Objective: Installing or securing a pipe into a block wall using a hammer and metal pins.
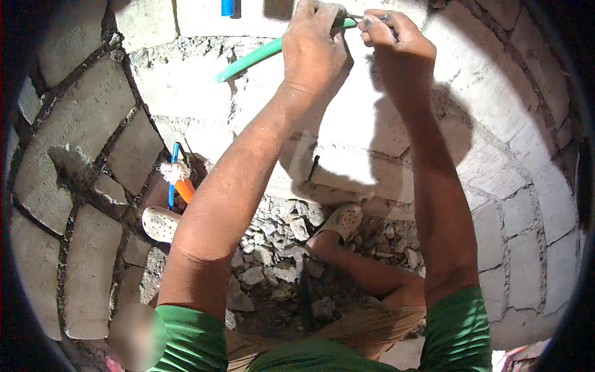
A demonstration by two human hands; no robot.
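My left hand (313, 53) grips a bright green tube (248, 62) near its upper right end; the tube slants down-left across the pale block wall (167, 74). My right hand (400, 53) is pinched around a thin dark rod (356, 17) at that upper end of the tube. Whether the rod is inside the tube or just touching it, I cannot tell. A short blue tube (227, 7) is at the top edge, left of my hands.
A blue tube (171, 198) and an orange item (184, 188) with frayed white fibres stand left of my left forearm. My feet in beige perforated clogs (344, 220) rest by broken rubble (273, 260). Block walls (93, 124) curve around both sides.
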